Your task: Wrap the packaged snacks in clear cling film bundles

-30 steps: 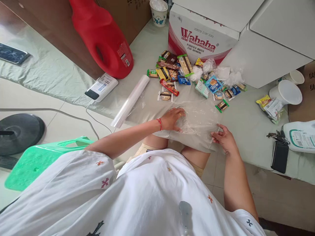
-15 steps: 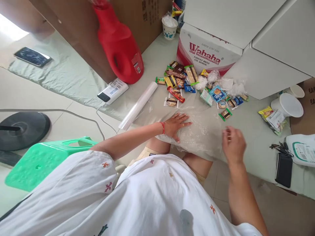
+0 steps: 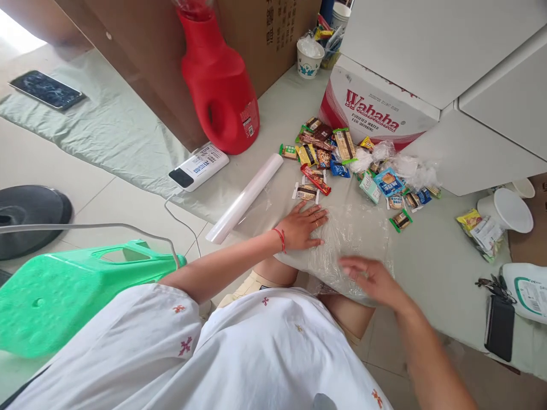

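Note:
My left hand (image 3: 302, 226) lies flat with spread fingers on a sheet of clear plastic film (image 3: 354, 228) at the table's near edge. Over the film's right part, my right hand (image 3: 367, 276) is blurred by motion; its fingers reach leftward, and I cannot make out whether they touch the film. To the left of the film lies a roll of clear plastic (image 3: 245, 196), set slantwise. Just beyond the film is a heap of small wrapped snacks (image 3: 322, 145), with crumpled clear plastic (image 3: 421, 171) at its right side.
A red jug (image 3: 222, 97) and a white power bank (image 3: 200, 166) stand left of the roll. Behind the snacks is a Wahaha carton (image 3: 371, 108). A black phone (image 3: 499, 327) and white bottle (image 3: 527, 290) are at right. A green stool (image 3: 77, 296) is at lower left.
My right hand has moved left and inward, from the film's right edge to over the film. My left hand stays on the film. The view has shifted slightly.

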Action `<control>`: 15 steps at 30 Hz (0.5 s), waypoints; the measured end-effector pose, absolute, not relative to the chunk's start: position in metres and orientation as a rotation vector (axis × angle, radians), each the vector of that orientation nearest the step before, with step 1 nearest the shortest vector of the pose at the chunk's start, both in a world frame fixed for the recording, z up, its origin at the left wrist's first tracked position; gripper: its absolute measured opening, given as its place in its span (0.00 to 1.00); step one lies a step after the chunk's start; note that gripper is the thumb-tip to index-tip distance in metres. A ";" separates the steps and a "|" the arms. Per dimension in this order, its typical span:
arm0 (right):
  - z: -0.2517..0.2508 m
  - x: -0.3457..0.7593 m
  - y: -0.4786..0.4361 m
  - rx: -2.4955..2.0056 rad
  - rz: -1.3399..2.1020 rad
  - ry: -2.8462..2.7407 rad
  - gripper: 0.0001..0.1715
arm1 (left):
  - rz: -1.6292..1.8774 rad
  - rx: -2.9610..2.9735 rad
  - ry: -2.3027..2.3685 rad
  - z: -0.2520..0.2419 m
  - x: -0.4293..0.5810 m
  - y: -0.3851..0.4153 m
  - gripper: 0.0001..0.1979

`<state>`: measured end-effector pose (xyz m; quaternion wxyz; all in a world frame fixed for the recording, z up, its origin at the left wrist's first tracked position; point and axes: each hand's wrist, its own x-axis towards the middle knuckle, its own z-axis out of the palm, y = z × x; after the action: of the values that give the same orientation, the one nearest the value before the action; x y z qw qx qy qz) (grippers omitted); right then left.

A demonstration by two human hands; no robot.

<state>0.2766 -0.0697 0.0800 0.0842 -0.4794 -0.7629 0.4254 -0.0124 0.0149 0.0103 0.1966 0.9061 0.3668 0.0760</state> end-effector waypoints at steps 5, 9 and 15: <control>0.100 0.243 0.112 -1.979 0.414 -2.084 0.23 | 0.225 2.542 0.985 0.010 -0.012 0.015 0.43; 0.095 0.191 0.223 -2.172 0.301 -2.120 0.36 | 0.236 2.527 0.989 0.008 -0.013 0.015 0.41; 0.090 0.201 0.266 -2.316 0.391 -2.089 0.32 | 0.279 2.497 0.975 0.007 -0.015 0.014 0.41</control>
<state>0.2008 0.2661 0.0898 -0.0008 -0.7367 -0.6647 0.1243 -0.0147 0.0139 0.0068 0.2213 0.9036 0.3526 0.1009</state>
